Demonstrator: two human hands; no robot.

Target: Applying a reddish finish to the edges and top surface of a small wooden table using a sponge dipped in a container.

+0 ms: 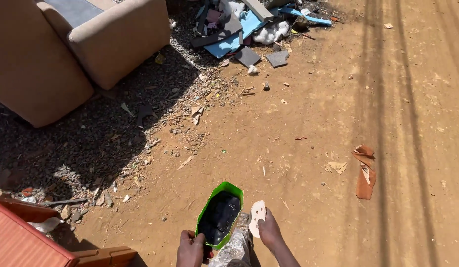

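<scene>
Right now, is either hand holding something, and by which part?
The left hand grips the green cut-open container by its near bottom end. The right hand pinches a small pale disc at its lower edge.

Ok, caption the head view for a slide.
Left hand holds a cut green container, right hand a pale disc, above littered dirt ground.
</scene>
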